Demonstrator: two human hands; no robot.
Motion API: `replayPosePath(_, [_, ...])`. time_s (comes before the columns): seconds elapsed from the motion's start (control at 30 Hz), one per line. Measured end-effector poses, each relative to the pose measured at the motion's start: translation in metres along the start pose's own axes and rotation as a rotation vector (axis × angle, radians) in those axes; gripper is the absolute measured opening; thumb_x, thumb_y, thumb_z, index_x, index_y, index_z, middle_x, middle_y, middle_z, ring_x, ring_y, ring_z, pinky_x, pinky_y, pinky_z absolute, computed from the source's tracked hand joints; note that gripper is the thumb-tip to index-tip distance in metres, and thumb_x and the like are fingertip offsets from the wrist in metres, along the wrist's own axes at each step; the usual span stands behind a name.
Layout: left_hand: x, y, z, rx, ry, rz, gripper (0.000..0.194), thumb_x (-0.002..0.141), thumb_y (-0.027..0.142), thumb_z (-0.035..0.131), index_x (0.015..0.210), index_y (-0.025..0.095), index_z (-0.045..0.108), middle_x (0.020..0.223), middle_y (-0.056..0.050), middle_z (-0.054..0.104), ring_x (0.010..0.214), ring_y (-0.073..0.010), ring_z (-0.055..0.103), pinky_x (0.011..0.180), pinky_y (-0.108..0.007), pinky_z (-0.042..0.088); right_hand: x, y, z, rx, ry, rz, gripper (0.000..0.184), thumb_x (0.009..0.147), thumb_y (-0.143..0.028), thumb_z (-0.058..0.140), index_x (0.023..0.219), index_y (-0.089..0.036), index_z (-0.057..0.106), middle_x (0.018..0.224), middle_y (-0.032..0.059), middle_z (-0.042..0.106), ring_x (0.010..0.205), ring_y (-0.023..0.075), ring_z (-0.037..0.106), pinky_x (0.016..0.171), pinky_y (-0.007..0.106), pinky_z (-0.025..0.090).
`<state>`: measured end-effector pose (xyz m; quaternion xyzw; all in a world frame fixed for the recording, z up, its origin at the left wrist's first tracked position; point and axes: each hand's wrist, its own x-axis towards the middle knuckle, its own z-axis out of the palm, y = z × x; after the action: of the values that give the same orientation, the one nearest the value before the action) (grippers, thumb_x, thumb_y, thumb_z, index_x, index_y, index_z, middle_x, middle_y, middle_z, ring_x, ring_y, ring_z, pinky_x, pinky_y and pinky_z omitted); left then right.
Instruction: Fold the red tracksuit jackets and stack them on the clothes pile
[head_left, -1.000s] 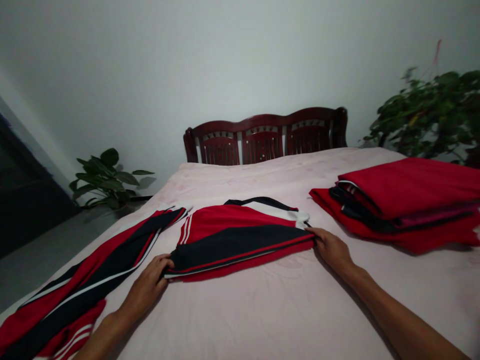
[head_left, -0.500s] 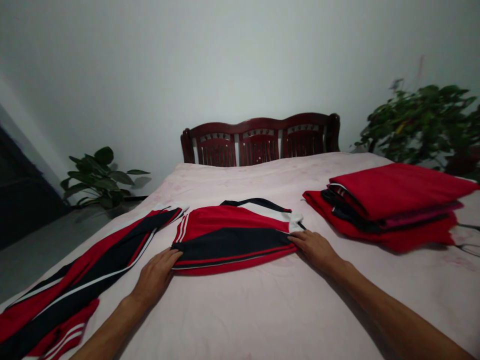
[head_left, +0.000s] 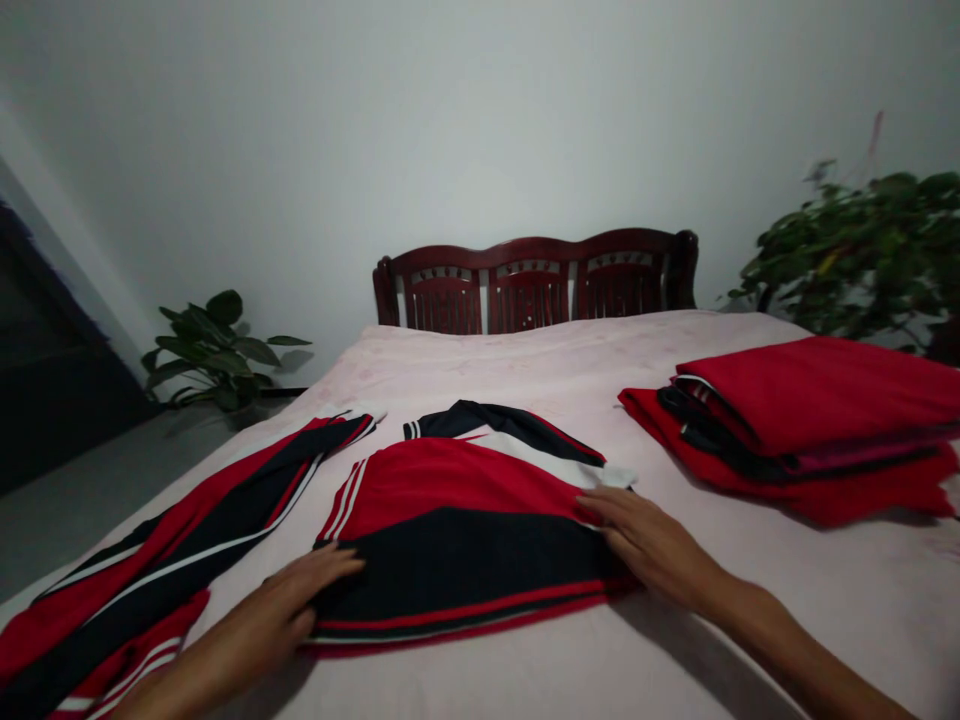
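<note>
Just now, red-and-navy striped garment slid nearer, spread wider on pink bedsheet; left hand and right hand rested flat on its sides, fingers open, gripping nothing.

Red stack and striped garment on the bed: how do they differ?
The striped garment lies flatter than the folded red stack. The left hand and right hand touch the garment, not the stack. The garment has broad black bands; the stack is mostly red. Both lie on the pink bedspread.
</note>
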<state>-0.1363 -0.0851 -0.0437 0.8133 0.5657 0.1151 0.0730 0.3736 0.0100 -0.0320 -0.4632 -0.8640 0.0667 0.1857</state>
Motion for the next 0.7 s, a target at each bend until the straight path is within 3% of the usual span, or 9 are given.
replayPosePath(0.1, [0.071, 0.056, 0.0, -0.147, -0.056, -0.033, 0.047, 0.096, 0.027, 0.042, 0.14, 0.034, 0.058, 0.154, 0.003, 0.049, 0.144, -0.0224, 0.042, 0.122, -0.044, 0.032, 0.044, -0.053, 0.023, 0.051, -0.119, -0.094, 0.054, 0.099, -0.041, 0.04, 0.148, -0.021, 0.05, 0.155, 0.0102, 0.045, 0.144, 0.0294, 0.039, 0.12, 0.051, 0.031])
replayPosePath(0.2, [0.121, 0.086, 0.027, -0.104, -0.101, -0.094, 0.053, 0.101, 0.045, 0.037, 0.149, 0.026, 0.047, 0.16, -0.006, 0.039, 0.151, -0.0246, 0.029, 0.124, -0.049, 0.023, 0.07, -0.071, 0.054, 0.034, -0.24, -0.182, 0.06, 0.099, -0.049, 0.042, 0.153, -0.024, 0.042, 0.16, 0.0095, 0.037, 0.149, 0.03, 0.03, 0.121, 0.053, 0.024])
replayPosePath(0.27, [0.131, 0.083, 0.047, 0.005, -0.125, -0.158, 0.057, 0.1, 0.049, 0.039, 0.152, 0.025, 0.042, 0.162, -0.009, 0.033, 0.153, -0.0281, 0.023, 0.123, -0.053, 0.02, 0.076, -0.051, 0.067, -0.025, -0.257, -0.157, 0.061, 0.099, -0.053, 0.04, 0.153, -0.024, 0.041, 0.16, 0.0097, 0.036, 0.149, 0.0302, 0.031, 0.121, 0.055, 0.022])
replayPosePath(0.37, [0.12, 0.061, 0.063, 0.143, -0.116, -0.239, 0.06, 0.099, 0.05, 0.042, 0.154, 0.027, 0.037, 0.164, -0.011, 0.028, 0.153, -0.0298, 0.019, 0.123, -0.054, 0.017, 0.073, 0.01, 0.066, -0.166, -0.198, -0.015, 0.06, 0.1, -0.052, 0.039, 0.151, -0.022, 0.045, 0.159, 0.0124, 0.038, 0.146, 0.0314, 0.035, 0.12, 0.055, 0.023])
replayPosePath(0.43, [0.109, 0.047, 0.063, 0.158, -0.11, -0.266, 0.061, 0.098, 0.051, 0.042, 0.155, 0.027, 0.036, 0.164, -0.011, 0.028, 0.153, -0.0292, 0.02, 0.123, -0.053, 0.018, 0.071, 0.048, 0.056, -0.228, -0.174, 0.05, 0.057, 0.098, -0.047, 0.042, 0.148, -0.02, 0.05, 0.156, 0.0135, 0.043, 0.144, 0.0314, 0.039, 0.118, 0.052, 0.027])
replayPosePath(0.5, [0.104, 0.038, 0.054, 0.121, -0.108, -0.275, 0.062, 0.097, 0.053, 0.043, 0.152, 0.025, 0.042, 0.162, -0.011, 0.034, 0.151, -0.0291, 0.027, 0.122, -0.05, 0.023, 0.075, 0.072, 0.041, -0.226, -0.178, 0.106, 0.05, 0.099, -0.044, 0.039, 0.139, -0.022, 0.059, 0.148, 0.0121, 0.054, 0.136, 0.0297, 0.049, 0.113, 0.048, 0.035])
replayPosePath(0.6, [0.117, 0.029, 0.032, 0.021, -0.064, -0.318, 0.05, 0.098, 0.05, 0.038, 0.132, 0.023, 0.064, 0.144, -0.009, 0.06, 0.134, -0.0263, 0.054, 0.112, -0.041, 0.04, 0.097, 0.078, 0.021, -0.208, -0.155, 0.304, 0.049, 0.101, -0.043, 0.031, 0.118, -0.023, 0.071, 0.125, 0.0119, 0.07, 0.114, 0.0277, 0.065, 0.095, 0.04, 0.047])
replayPosePath(0.7, [0.15, 0.013, 0.012, 0.017, 0.074, -0.413, 0.04, 0.098, 0.037, 0.036, 0.116, 0.024, 0.07, 0.127, -0.006, 0.07, 0.118, -0.0232, 0.063, 0.1, -0.035, 0.046, 0.135, 0.067, 0.014, -0.234, -0.06, 0.477, 0.049, 0.101, -0.043, 0.03, 0.118, -0.021, 0.07, 0.121, 0.0144, 0.07, 0.111, 0.0279, 0.065, 0.088, 0.037, 0.047])
